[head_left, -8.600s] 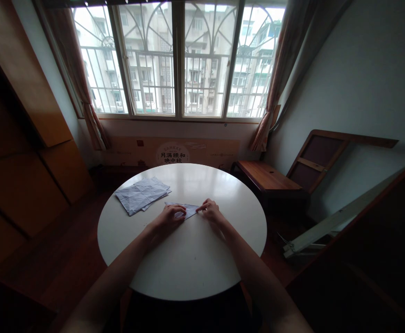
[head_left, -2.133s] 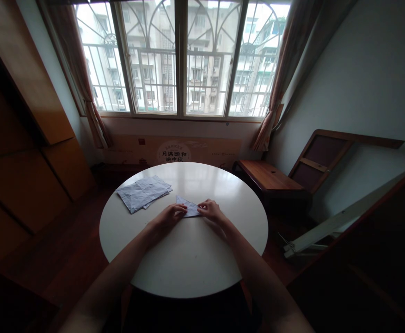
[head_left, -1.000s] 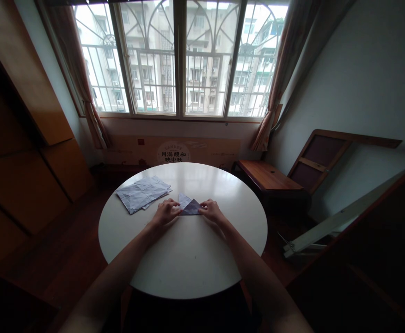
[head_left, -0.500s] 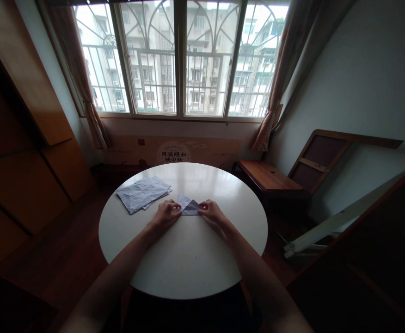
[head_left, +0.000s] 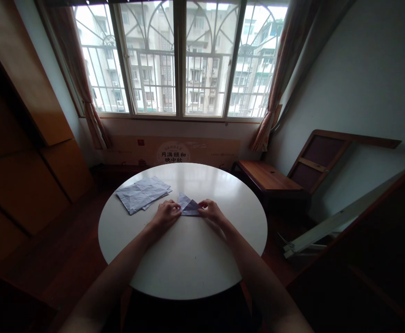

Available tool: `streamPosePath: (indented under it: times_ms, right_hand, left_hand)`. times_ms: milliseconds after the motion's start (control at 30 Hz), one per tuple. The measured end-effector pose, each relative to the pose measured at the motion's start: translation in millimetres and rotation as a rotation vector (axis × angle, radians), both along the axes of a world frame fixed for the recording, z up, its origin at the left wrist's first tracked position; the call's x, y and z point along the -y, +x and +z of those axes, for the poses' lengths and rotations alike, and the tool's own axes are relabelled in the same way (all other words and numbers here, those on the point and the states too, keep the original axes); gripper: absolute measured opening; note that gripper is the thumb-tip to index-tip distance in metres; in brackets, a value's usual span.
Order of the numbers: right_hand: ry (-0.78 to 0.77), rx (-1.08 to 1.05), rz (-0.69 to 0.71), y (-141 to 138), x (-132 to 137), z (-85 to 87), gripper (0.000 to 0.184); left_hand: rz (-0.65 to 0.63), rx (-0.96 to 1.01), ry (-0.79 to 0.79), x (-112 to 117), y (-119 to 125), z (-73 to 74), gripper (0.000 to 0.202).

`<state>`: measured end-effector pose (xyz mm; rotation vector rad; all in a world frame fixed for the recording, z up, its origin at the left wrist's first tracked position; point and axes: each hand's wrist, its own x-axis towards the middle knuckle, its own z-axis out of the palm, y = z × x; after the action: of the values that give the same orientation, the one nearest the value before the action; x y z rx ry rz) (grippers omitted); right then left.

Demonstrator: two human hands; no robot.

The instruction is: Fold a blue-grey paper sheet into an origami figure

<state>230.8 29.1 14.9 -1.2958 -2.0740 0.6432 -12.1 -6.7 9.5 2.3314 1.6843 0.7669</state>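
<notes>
While seated at a round white table (head_left: 188,268), viewed from left to right: stack of creased sheets (head_left: 143,194) lying on the far left side; left hand (head_left: 167,213), fingers together, pinning the left corner of a small folded paper (head_left: 189,207) mid-table; right hand (head_left: 211,211), fingers closed on its right corner. Probably best done by keeping edges matched, then pressing the crease flat.
</notes>
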Motion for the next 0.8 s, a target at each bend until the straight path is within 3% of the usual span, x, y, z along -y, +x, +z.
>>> streamPosePath:
  times_ms: [200, 400, 567, 800]
  right_hand:
    - [-0.098, -0.097, 0.000, -0.7, -4.6, -4.8, 0.024]
    - [-0.199, -0.258, -0.015, 0.7, -10.8, -11.3, 0.036]
    - [-0.302, -0.479, 0.082, 1.7, -11.7, -14.5, 0.039]
    - [-0.304, -0.477, 0.063, -0.6, -10.7, -14.6, 0.024]
  left_hand:
    - [0.001, 0.019, -0.009, -0.3, -0.1, 0.6, 0.023]
    - [-0.007, 0.015, -0.007, -1.5, -0.4, -1.4, 0.022]
    - [-0.030, 0.007, -0.011, -2.8, -0.8, -2.5, 0.024]
    - [-0.034, 0.009, -0.011, -3.1, -0.5, -3.0, 0.027]
